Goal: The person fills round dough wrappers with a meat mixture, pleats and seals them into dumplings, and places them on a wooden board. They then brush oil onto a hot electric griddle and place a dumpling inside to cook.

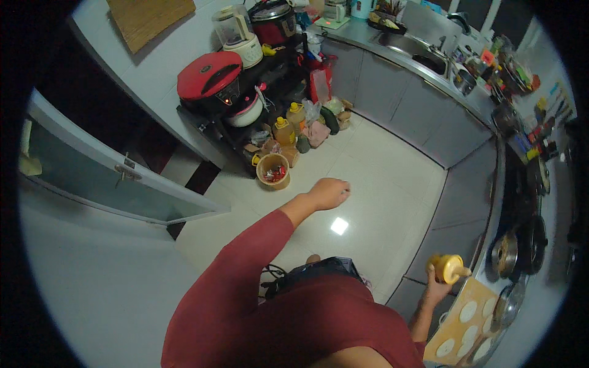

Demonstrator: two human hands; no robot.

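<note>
My left hand point(329, 193) hangs over the tiled floor with its fingers curled, and nothing is seen in it; a small greenish spot shows at the fingers. At the right, my right hand point(437, 290) grips a yellow container point(448, 268), tilted, with a pale, blunt handle or stub sticking out from its end. Just below it lies a wooden board point(460, 306) on the counter, with several flat round dough pieces point(468, 311) on it. A rolling pin seems to lie across the board's lower edge, partly cut off from view.
A black rack point(225, 133) holds a red electric griddle point(209, 76), a blender point(241, 39) and a cooker. Oil bottles point(284, 131) and a waste bin point(273, 171) stand by it. Pans point(505, 255) line the right counter, beyond grey cabinets point(414, 103). A glazed door point(124, 175) stands ajar at left.
</note>
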